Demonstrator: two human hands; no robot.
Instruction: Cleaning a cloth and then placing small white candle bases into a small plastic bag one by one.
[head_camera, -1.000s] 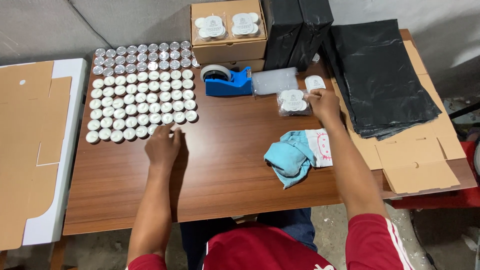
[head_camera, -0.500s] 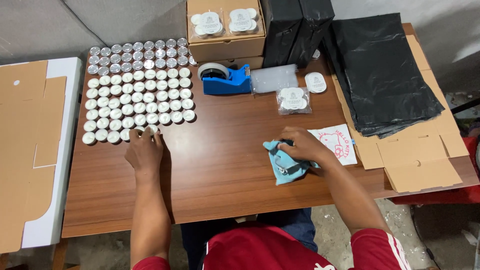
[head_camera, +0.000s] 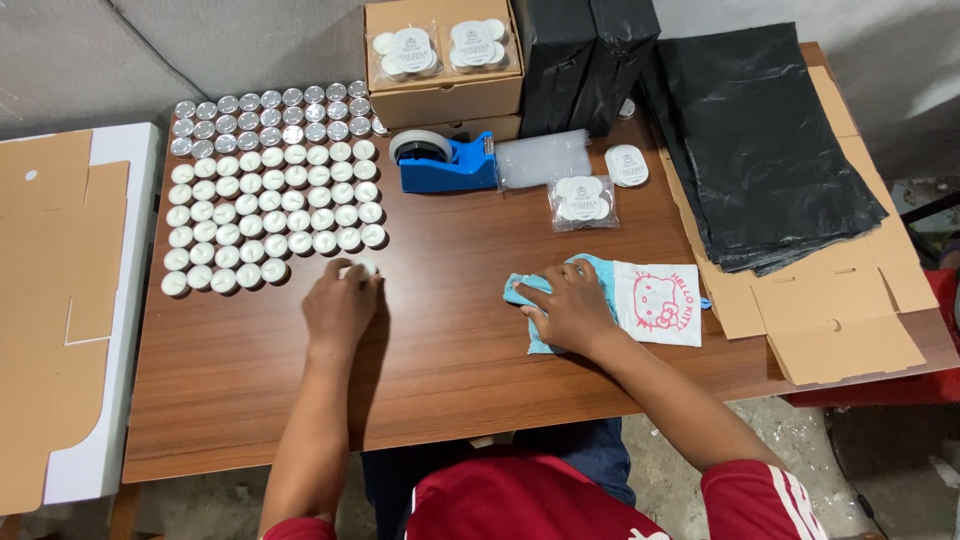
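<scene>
The left hand (head_camera: 338, 308) lies palm down on the wooden table (head_camera: 420, 350), fingers curled around a single tealight candle (head_camera: 366, 270) at the near right corner of the candle array; the fingertips cover most of it, so whether it is pinched or merely touched cannot be told. The right hand (head_camera: 572, 308) presses flat on a light blue cloth (head_camera: 530, 300), fingers spread and closed on nothing; the cloth is bunched under the palm.

At the far left, flattened cardboard sheets (head_camera: 45, 300) lie on a white board beside the table, apparently stock kept within reach. On the table's left half, the tealight candles (head_camera: 270, 200) stand in tight rows: the rear rows show silver cups (head_camera: 270, 105), the nearer rows white wax tops. The grid layout appears to serve counting and picking from the near edge.

At centre rear, a blue tape dispenser (head_camera: 445, 165) sits in front of an open brown carton (head_camera: 445, 60) that holds two clear packs of candles. Just right of the dispenser lie a stack of clear bags (head_camera: 545, 158), one filled candle pack (head_camera: 583, 200) and a round white label (head_camera: 627, 165). A white printed pouch (head_camera: 660, 300) touches the cloth's right edge.

At the right, black plastic bags (head_camera: 760, 140) overlap flat cardboard box blanks (head_camera: 850, 320), stacked clear of the working area.
</scene>
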